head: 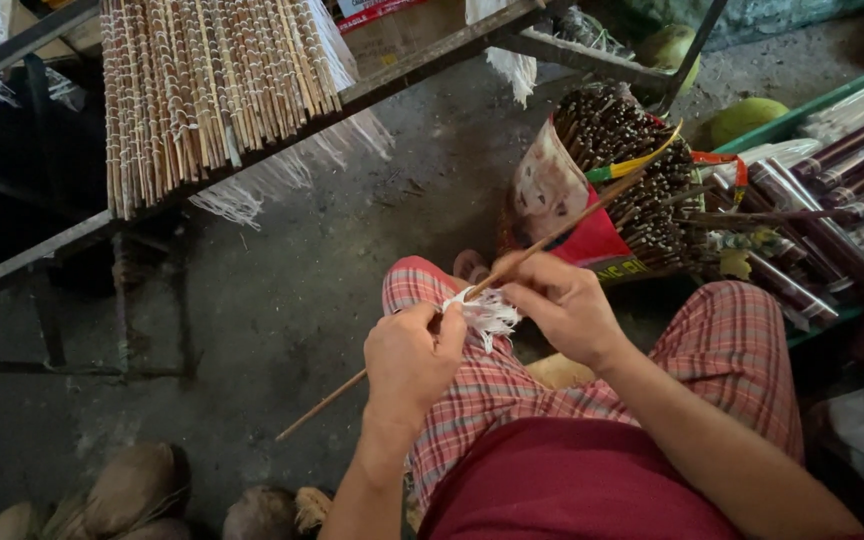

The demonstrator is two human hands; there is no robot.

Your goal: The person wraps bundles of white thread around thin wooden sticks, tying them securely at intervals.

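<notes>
A long thin brown stick (552, 236) slants from the lower left up to the right, across my knee in checked red trousers (512, 390). A tuft of white string (487, 314) is wound around its middle. My left hand (407, 360) pinches the stick and the string just left of the tuft. On the right side of the tuft, my right hand (564, 303) grips the stick with the fingers curled around it. Both hands sit close together above my left knee.
A metal rack (47, 250) at the upper left carries a row of string-wrapped sticks (207, 85). A bag full of dark sticks (624, 175) stands to the right, beside a green tray of wrapped bundles (832, 190). Coconut husks (132, 490) lie on the concrete floor at the bottom left.
</notes>
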